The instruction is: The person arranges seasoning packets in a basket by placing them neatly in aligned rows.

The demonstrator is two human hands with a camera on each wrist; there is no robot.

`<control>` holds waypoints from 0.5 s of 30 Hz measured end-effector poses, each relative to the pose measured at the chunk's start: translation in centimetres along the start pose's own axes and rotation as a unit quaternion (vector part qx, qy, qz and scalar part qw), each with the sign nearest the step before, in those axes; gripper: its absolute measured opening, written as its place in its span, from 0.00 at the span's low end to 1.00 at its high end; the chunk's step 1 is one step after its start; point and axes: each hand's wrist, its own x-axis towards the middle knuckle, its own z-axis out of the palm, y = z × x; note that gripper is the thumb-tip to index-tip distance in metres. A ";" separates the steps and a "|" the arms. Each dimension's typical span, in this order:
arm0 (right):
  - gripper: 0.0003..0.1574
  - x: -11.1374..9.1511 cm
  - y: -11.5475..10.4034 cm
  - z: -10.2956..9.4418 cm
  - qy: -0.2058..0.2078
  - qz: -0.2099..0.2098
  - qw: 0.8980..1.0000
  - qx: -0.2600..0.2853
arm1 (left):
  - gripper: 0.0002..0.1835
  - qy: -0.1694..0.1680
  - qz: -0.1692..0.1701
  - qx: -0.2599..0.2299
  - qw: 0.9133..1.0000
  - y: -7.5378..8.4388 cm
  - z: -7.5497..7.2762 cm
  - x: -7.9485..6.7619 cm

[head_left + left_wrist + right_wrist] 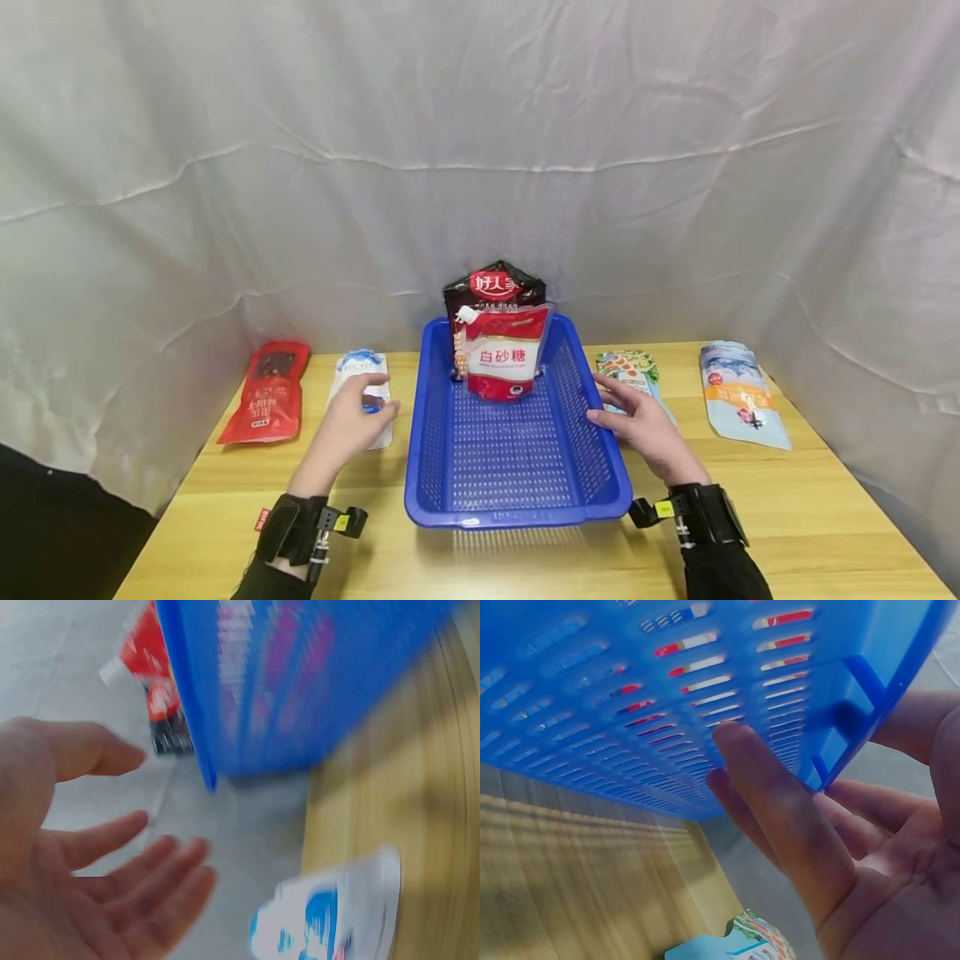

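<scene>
A blue perforated plastic basket (517,454) is in the middle of the head view, with a shadow on the wood below its front edge. Inside, at its far end, a red-and-white pouch of white sugar (504,354) with a white spout leans before a black-and-red bag (495,283). My right hand (645,425) pinches the basket's right rim, thumb over the rim and fingers against the slotted outer wall (705,690). My left hand (356,421) is apart from the basket's left side, fingers spread and holding nothing. It overlaps a white-and-blue pouch (330,915) in the head view.
At the left of the wooden table (810,517) lies a red pouch (266,396). To the right are a green-and-blue pouch (630,367), partly behind my right hand, and a light-blue pouch (738,392). A grey cloth (495,125) hangs behind and along the sides.
</scene>
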 end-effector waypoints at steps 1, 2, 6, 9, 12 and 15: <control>0.44 0.0 0.0 0.0 -0.002 0.001 1.000 0.001 | 0.25 0.024 0.005 0.016 1.000 -0.5 -0.3 0.2; 0.44 0.0 0.0 -0.1 -0.002 0.002 1.000 0.000 | 0.25 0.048 0.009 0.030 0.998 -1.0 -0.7 0.4; 0.43 0.0 0.1 -0.2 0.006 0.004 1.000 -0.007 | 0.26 0.120 -0.001 0.075 0.990 -3.2 -2.5 1.3; 0.43 0.2 0.2 -0.3 0.010 0.005 1.000 -0.006 | 0.25 0.165 -0.022 0.107 0.980 -5.3 -4.0 2.1; 0.42 0.2 0.2 -0.2 0.003 0.005 1.000 0.006 | 0.24 0.187 -0.056 0.141 0.971 -7.7 -5.7 2.7; 0.42 0.2 0.3 -0.2 -0.002 0.001 1.000 0.010 | 0.27 0.163 -0.106 0.173 0.966 -9.8 -7.5 2.9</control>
